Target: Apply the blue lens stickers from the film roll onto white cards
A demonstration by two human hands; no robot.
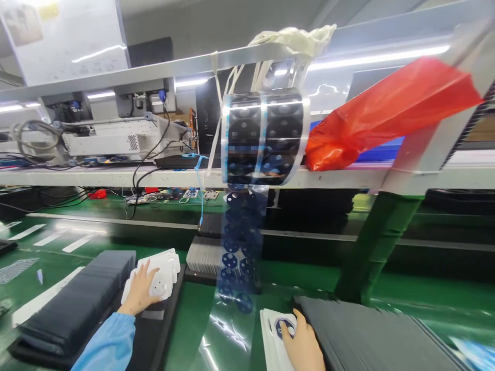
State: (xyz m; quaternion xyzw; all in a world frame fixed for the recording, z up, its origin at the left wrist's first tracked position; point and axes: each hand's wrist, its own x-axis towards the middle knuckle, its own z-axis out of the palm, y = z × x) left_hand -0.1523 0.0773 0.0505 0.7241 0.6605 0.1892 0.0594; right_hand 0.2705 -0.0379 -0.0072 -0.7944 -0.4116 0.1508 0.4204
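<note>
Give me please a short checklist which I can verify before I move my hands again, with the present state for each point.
1. Left grip on the fanned white pieces: ok, it rests across them.
2. Fanned edges squared up: not ok, they are staggered.
3. Right grip on the other white pieces: ok, it touches them and partly covers the dark disc.
4. Film strip clear of both grips: ok, it hangs from the roll between them.
5. Firm hold on either side: cannot tell, the undersides are hidden.
</note>
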